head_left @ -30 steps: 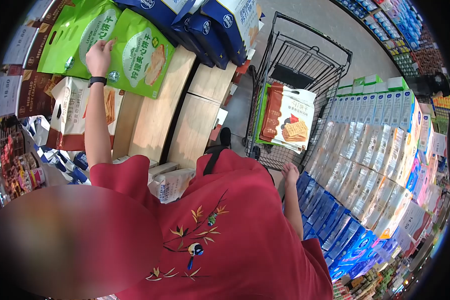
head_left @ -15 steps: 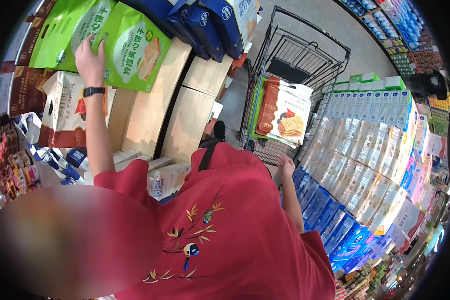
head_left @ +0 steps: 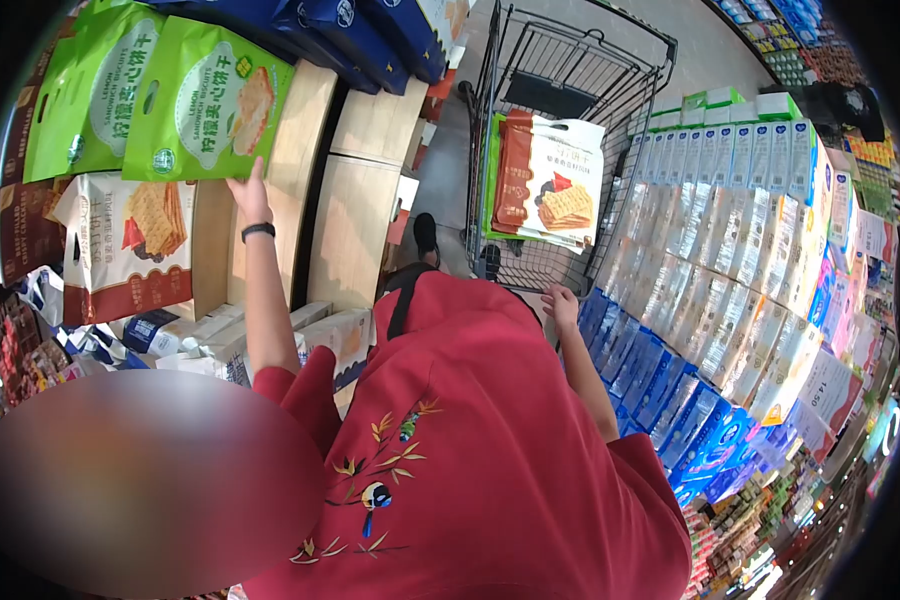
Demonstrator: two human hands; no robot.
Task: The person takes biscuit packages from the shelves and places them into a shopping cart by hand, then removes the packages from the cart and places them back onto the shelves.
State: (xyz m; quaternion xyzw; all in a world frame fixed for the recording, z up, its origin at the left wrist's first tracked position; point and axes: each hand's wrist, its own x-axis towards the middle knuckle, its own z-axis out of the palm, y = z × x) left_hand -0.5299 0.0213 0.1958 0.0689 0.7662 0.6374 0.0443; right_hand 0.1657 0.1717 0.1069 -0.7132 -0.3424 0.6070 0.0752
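The left hand (head_left: 250, 192) is at the near edge of the front green biscuit bag (head_left: 210, 105), its thumb and the other fingers apart at the bag's lower corner; whether they are clamped on it, I cannot tell. That bag lies on the left, overlapping another green bag (head_left: 95, 95), with a white-and-brown cracker bag (head_left: 135, 240) on their near side. The right hand (head_left: 560, 300) holds nothing, its fingers loosely curled and slightly apart, near the shopping cart (head_left: 542, 272), which carries white-and-brown bags (head_left: 560, 185) over something green. Stacked cartons (head_left: 715, 270) stand to the right.
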